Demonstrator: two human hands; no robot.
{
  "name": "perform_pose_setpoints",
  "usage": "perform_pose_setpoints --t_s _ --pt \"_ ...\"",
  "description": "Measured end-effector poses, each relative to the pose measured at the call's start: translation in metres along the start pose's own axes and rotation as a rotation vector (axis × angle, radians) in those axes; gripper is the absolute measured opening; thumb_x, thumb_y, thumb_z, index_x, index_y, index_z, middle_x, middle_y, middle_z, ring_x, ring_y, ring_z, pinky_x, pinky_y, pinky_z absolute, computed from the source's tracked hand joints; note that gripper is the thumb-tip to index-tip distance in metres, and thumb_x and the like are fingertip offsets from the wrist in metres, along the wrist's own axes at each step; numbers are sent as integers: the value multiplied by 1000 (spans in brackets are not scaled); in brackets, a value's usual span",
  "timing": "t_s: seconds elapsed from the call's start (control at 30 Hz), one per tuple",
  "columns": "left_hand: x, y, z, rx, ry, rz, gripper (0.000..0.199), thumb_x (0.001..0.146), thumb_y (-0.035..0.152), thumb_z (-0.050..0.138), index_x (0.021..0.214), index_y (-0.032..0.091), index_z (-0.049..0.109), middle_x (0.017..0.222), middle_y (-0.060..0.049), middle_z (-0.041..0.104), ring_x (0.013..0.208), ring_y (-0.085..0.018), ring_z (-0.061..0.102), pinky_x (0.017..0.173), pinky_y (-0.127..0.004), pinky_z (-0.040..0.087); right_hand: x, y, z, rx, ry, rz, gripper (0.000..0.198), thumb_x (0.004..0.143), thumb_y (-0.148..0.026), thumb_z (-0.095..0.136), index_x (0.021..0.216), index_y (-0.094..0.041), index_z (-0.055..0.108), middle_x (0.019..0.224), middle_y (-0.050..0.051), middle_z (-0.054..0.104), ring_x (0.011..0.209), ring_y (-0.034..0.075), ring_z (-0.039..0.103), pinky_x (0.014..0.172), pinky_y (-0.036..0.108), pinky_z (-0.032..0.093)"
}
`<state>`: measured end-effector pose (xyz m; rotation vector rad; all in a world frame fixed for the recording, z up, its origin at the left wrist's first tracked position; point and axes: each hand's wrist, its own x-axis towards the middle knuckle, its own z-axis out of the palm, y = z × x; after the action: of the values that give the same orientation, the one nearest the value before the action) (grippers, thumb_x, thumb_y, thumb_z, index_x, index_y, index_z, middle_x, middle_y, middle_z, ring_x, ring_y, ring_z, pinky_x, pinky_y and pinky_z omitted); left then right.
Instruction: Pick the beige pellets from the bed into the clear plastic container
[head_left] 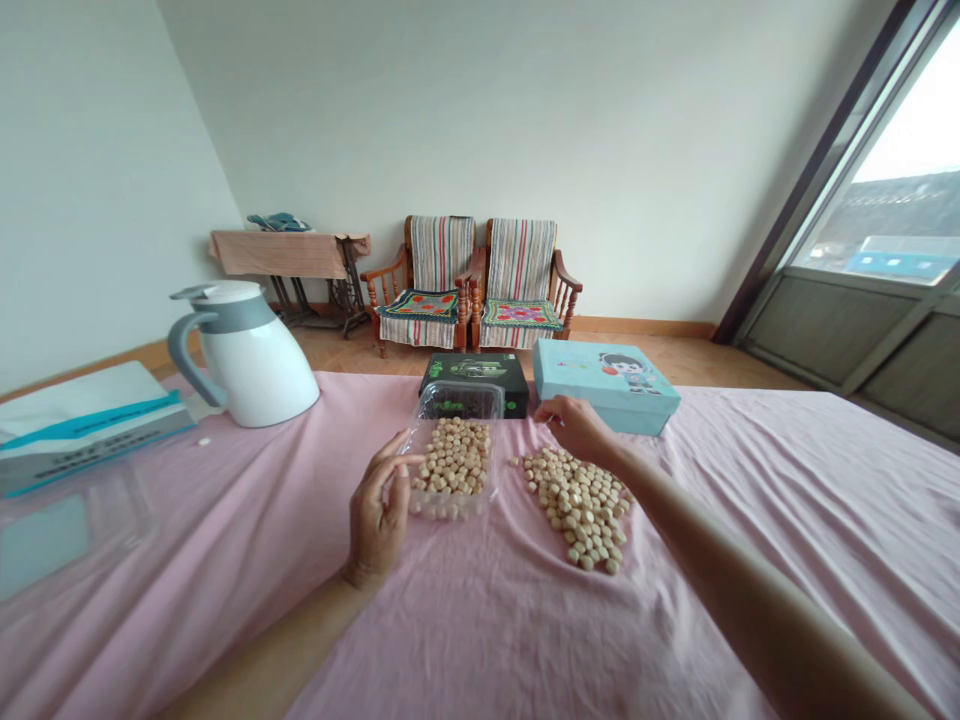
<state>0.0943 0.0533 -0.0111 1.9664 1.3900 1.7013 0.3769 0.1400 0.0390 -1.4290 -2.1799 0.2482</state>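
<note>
A clear plastic container (495, 440), partly filled with small round beige pieces (454, 455), rests on the pink cloth. My left hand (379, 510) is at its left wall, fingers bent round the rim with one finger reaching over the inside edge. To the right lies a loose heap of the same beige pieces (585, 505), like little biscuits or seeds. Above the far end of that heap is my right hand (576, 428), its fingertips pinched together. Whatever sits between those fingertips is too small to make out.
Behind the container are a black box (476, 370) and a light blue box (592, 365). A white-and-grey jug (262, 365), a tissue pack (97, 425) and a clear plastic lid (75, 530) lie to the left. Two chairs (480, 290) stand beyond the cloth-covered table (450, 620).
</note>
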Motion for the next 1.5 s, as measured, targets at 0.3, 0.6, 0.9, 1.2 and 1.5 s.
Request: perform_pose_setpoints --t_s 0.3,0.6,0.9,1.2,1.5 --pt "1 0 1 4 -4 1 28 93 31 37 95 17 61 130 -10 52 121 -21 48 99 -34 39 -24 25 24 -89 -174 -30 27 66 -2 45 78 -14 66 83 7 66 75 14 57 69 23 40" --pt "1 1 1 12 -6 -4 29 93 32 36 94 18 61 127 -10 54 123 -22 46 103 -37 37 7 -35 6 340 112 -77 16 72 -14 52 85 -17 61 74 1 66 65 10 58 61 20 44" --pt "1 0 0 25 -12 0 31 93 34 36 95 17 62 129 -10 53 123 -22 46 102 -37 38 -3 -22 0 17 -78 42 18 67 -9 53 77 -15 66 73 4 68 68 14 59 63 23 41" --pt "1 0 1 29 -9 10 29 93 32 36 94 17 61 129 -10 53 122 -22 47 102 -36 38 -26 1 12 -149 -269 91 17 60 -6 51 69 -14 63 71 4 65 67 13 55 57 21 33" --pt "0 -2 0 28 -7 4 30 92 33 36 95 18 62 129 -10 53 123 -22 46 103 -38 38 6 -41 4 360 14 -15 16 69 -16 55 82 -16 63 73 1 66 64 11 57 58 20 42"
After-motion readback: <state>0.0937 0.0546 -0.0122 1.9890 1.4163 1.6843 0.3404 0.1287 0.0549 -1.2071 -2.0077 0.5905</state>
